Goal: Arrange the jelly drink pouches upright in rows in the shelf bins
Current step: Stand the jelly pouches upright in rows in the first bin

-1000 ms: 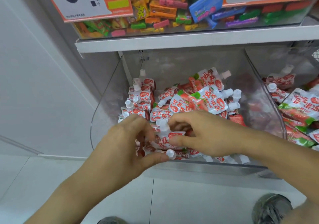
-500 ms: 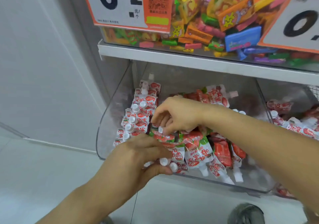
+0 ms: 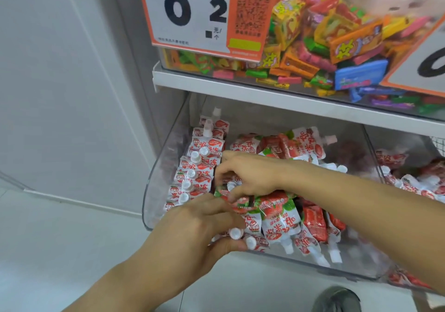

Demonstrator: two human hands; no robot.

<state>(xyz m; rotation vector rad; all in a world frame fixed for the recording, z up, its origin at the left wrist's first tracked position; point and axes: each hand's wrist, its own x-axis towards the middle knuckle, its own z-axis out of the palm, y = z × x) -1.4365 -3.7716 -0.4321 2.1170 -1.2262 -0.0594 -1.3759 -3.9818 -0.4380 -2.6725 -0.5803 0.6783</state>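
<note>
A clear plastic bin [image 3: 154, 191] on the lower shelf holds red and white jelly drink pouches with white caps. Along its left wall a row of pouches [image 3: 199, 162] stands upright. To the right lies a loose heap of pouches [image 3: 284, 217], several upside down with caps pointing toward me. My right hand [image 3: 250, 174] reaches in from the right and pinches a pouch [image 3: 237, 199] by its white cap beside the row. My left hand [image 3: 192, 230] sits at the bin's front, fingers curled round pouches whose white caps [image 3: 242, 237] stick out by my thumb.
Above, a shelf [image 3: 265, 92] carries a clear bin of colourful candy [image 3: 325, 44] with a price card [image 3: 199, 15]. A second bin with more pouches [image 3: 414, 179] stands to the right. A white wall panel is at left, a shoe [image 3: 337, 299] on the floor below.
The view has swung left and nearer to the bin. My right hand moved from the front of the heap back toward the upright row. My left hand stays at the front.
</note>
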